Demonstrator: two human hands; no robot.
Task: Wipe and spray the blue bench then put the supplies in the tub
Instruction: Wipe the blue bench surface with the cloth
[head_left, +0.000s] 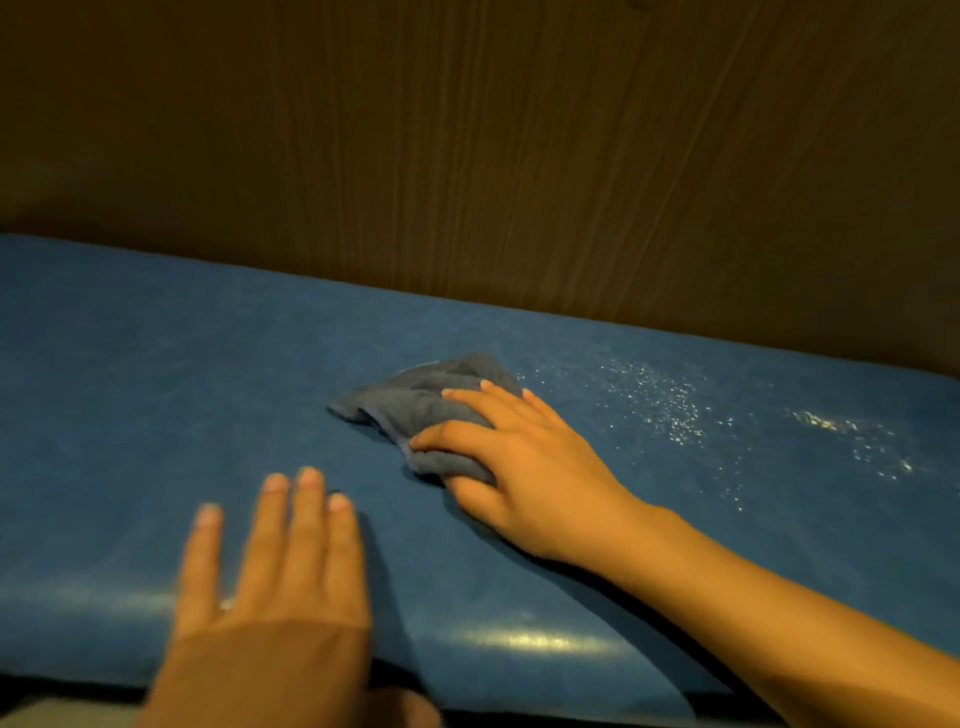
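Where the blue bench (156, 395) runs across the head view from the left edge to the right, a crumpled blue-grey cloth (415, 402) is pressed onto its padded top near the middle; the cloth is gripped by the right hand (511, 457), whose fingers are laid over the bunched fabric while the thumb is tucked beneath the near fold, so that the hand is closed on it; the bare right forearm is seen reaching in from the lower right corner. The left hand (275, 587) is held open and flat, its fingers spread and extended away from the person, over the near rounded edge of the bench and just to the left of the cloth, apart from it; whether the palm is actually touching the vinyl cannot be told. A scatter of glistening spray droplets (670, 402) is seen on the surface to the right of the cloth, and a second, smaller patch (852, 436) is seen further right, near the edge of the view. Behind the bench, a dark brown wood-grain wall panel (519, 145) is shown filling the upper part of the view; highlights are reflected along the bench's front edge.
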